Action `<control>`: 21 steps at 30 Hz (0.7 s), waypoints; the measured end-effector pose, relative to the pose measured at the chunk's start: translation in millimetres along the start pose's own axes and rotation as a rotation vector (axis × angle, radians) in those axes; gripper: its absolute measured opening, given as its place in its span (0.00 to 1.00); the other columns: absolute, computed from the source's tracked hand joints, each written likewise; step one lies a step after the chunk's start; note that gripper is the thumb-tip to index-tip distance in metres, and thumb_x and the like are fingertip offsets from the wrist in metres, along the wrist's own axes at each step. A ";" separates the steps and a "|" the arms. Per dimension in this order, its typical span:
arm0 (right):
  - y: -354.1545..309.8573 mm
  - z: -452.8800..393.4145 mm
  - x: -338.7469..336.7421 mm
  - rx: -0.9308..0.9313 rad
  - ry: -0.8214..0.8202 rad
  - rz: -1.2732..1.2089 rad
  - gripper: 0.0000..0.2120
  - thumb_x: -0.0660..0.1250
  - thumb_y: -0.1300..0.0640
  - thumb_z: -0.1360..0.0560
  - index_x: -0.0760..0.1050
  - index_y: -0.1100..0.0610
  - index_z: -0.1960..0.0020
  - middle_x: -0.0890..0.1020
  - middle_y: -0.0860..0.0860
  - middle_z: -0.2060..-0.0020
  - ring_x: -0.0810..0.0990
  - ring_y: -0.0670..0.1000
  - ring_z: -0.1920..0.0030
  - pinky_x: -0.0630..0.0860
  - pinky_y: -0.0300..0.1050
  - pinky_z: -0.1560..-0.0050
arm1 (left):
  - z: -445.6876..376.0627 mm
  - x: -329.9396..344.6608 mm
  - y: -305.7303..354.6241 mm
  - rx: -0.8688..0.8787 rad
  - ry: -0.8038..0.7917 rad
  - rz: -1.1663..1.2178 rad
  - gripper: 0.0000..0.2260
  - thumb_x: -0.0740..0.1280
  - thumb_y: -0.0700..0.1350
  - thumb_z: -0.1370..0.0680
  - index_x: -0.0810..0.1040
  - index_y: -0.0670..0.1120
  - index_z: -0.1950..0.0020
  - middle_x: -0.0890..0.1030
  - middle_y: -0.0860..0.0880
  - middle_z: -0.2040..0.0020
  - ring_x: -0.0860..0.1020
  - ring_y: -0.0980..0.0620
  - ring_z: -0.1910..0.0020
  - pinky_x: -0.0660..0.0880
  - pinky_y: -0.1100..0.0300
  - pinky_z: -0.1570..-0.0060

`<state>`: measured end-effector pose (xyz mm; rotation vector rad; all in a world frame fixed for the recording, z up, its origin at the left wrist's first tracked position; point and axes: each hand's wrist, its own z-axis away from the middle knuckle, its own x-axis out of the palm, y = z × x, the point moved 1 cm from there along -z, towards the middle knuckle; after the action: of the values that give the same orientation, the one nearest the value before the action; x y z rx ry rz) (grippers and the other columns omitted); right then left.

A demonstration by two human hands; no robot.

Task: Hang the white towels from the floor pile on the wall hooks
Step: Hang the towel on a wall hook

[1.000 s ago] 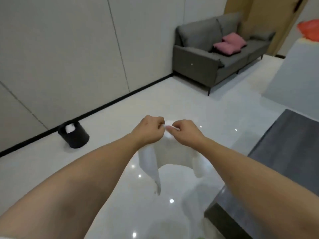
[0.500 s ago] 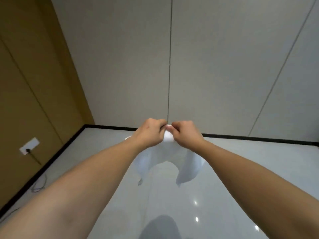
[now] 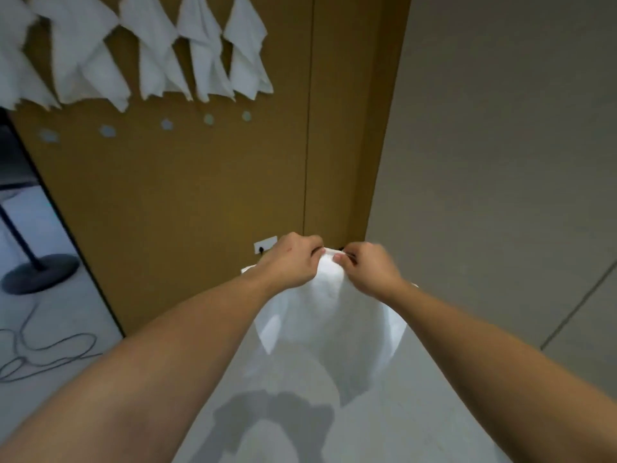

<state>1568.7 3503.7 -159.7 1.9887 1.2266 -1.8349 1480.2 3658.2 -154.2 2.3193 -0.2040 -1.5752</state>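
white towel (image 3: 329,315) hangs pinched between both hands' fingers (image 3: 317,250).

Leftmost hung towel (image 3: 13,58) cut off, floor pile out of view

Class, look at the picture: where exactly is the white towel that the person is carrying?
In the head view the towel hangs low in the centre, pinched at its top between the left hand and right hand, before the brown wall.

Both hands, left hand (image 3: 289,260) and right hand (image 3: 367,267), pinch a white towel (image 3: 330,315).
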 end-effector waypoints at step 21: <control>-348.7 -337.4 225.4 -0.331 -0.256 -0.433 0.21 0.68 0.41 0.25 0.68 0.50 0.71 0.72 0.44 0.73 0.74 0.49 0.66 0.68 0.45 0.63 | -22.9 -180.8 -453.3 -0.537 0.206 -0.205 0.11 0.56 0.48 0.17 0.77 0.46 0.47 0.82 0.45 0.56 0.79 0.46 0.58 0.77 0.52 0.56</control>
<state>1572.5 4038.6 -146.7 1.3444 1.8354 -1.8299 1403.2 4140.6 -145.4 2.0890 0.4631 -1.2593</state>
